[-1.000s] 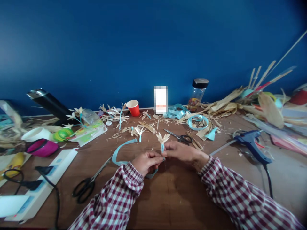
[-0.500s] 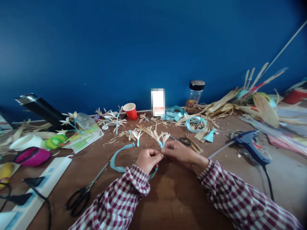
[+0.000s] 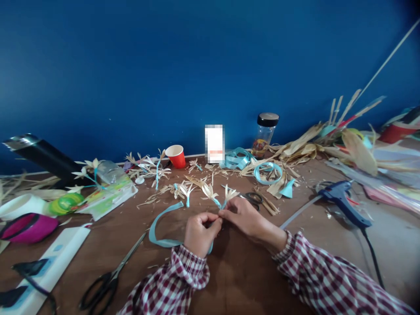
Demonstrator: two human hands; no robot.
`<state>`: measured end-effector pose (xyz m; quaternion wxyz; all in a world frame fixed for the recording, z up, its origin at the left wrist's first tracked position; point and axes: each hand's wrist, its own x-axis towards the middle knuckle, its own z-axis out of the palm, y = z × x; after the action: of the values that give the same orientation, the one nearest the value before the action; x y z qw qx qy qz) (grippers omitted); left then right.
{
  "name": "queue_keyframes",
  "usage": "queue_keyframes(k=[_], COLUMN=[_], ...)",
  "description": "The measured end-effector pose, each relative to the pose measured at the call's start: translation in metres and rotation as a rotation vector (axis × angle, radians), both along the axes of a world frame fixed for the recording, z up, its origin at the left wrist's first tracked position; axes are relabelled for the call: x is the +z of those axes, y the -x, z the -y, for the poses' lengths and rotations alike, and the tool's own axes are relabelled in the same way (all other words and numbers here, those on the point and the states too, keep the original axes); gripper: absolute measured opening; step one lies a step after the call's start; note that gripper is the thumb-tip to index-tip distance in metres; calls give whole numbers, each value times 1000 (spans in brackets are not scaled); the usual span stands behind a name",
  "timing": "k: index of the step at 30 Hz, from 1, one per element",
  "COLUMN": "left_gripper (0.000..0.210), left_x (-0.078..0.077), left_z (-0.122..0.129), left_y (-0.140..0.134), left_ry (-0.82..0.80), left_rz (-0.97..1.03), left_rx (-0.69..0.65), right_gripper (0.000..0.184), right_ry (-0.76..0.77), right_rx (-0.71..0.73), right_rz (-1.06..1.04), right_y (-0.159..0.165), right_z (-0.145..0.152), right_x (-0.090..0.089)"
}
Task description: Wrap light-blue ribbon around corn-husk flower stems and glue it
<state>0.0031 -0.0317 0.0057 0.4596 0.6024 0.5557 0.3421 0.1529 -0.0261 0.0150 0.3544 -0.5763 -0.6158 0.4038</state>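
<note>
Two cream corn-husk flowers (image 3: 209, 192) with blue-wrapped stems stand close together at my fingertips, their stems meeting low down. My right hand (image 3: 247, 221) pinches these stems between thumb and fingers. Closed as well, my left hand (image 3: 201, 232) meets it at the stem ends, thumb against forefinger. A light blue ribbon (image 3: 156, 234) curves over the table, passes behind my left hand and rises to its fingers; the exact grip there is hidden. Just beyond lies another small husk flower (image 3: 186, 192) with a blue stem.
Black-handled scissors (image 3: 110, 280) and a white power strip (image 3: 64, 249) lie at left. To the right is a blue glue gun (image 3: 344, 201) with its cable. Behind stand a red paper cup (image 3: 176, 157), coiled ribbon (image 3: 238, 158), a lidded jar (image 3: 266, 135) and husk scraps.
The view has shifted slightly. Both hands stay together at the stems; the two flowers have spread a little apart and tilt more, and my left hand has turned slightly.
</note>
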Motion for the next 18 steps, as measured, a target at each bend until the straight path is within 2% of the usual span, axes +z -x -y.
queue_keyframes(k=[3,5,8,11,14,18], left_gripper=[18,16,19,25,34,34], left_x=[-3,-5,-7,-5,2,7], left_z=[0,-1,-3,-7,-10,-10], left_y=[0,1,3,5,6,6], left_ry=[-59,-23,126,270,458,611], left_rz=[-47,2,162,399,622,741], left_rx=[13,19,23,66,57,-25], right_gripper=[17,19,24,29,31,29], right_ry=[50,90,157,246,300,340], right_rx=[9,12,67,207,293,337], right_rz=[-24,-80,-292,-518,-625,-711], right_y=[1,1,0,-2,-4,-6], right_z=[-1,-1,-2,-1,0,1], right_x=[-2,-4,-6,-5,-4,-8])
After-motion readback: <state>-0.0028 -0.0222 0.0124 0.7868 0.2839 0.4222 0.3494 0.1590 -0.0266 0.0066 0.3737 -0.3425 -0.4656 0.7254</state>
